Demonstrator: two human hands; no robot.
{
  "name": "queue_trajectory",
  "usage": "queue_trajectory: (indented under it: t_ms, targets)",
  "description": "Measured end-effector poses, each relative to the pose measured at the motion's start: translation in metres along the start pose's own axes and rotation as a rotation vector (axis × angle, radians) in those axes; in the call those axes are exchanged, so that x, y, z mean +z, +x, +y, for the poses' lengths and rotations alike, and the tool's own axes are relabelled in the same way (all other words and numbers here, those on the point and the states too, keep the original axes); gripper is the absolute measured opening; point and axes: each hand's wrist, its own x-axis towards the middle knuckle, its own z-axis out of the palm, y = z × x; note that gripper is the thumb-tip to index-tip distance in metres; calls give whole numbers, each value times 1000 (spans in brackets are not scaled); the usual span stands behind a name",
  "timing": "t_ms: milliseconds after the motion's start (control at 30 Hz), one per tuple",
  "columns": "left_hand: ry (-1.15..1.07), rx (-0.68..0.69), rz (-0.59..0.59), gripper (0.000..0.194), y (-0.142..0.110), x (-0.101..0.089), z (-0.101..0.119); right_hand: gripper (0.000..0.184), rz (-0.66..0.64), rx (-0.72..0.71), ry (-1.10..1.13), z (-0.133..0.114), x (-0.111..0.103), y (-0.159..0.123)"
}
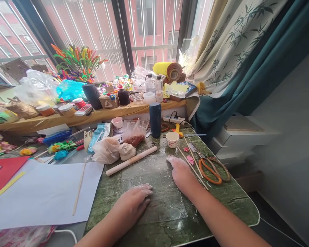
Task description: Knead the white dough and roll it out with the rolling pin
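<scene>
My left hand [137, 199] lies flat with fingers stretched over a clear plastic sheet [167, 206] dusted with white powder. At the sheet's right side, my right hand [179, 168] rests with its fingers extended and white powder on the tips. Neither hand shows anything held. Beyond the sheet lies a pale wooden rolling pin [132, 160], set diagonally. Behind it sit a lump of off-white dough [127, 151] and a crumpled plastic bag [106, 150]. A paper cup [172, 140] stands past my right hand.
Orange-handled scissors [211, 171] and thin wooden sticks [191, 166] lie right of my right hand. A dark blue bottle [155, 120] stands at the back, near a yellow glue gun [178, 130]. White paper [48, 192] covers the left side. The windowsill [133, 109] is crowded with craft supplies.
</scene>
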Motion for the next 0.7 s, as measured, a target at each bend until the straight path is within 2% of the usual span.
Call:
queue_trajectory:
  t_ms: [67, 167, 267, 400, 533, 633, 700]
  targets:
    - [-207, -196, 155, 21, 8, -9, -1, 63, 3, 1, 10, -1, -1, 0]
    - [-672, -504, 364, 42, 28, -22, -1, 63, 10, 4, 28, 0, -1, -1]
    - [-954, -628, 443, 58, 54, -28, 1, 65, 22, 13, 45, 1, 1, -1]
    - [-1042, -589, 449, 65, 77, -22, 4, 63, 62, 12, 83, 2, 3, -2]
    - [-1059, -491, 453, 63, 86, -11, 6, 58, 128, -1, 219, 0, -5, -6]
    - [-1052, -337, 526, 59, 87, -8, 2, 49, 224, 22, 455, -15, -17, -11]
    - [-1096, -208, 522, 54, 87, -8, -3, 41, 295, 132, 750, -37, -21, -12]
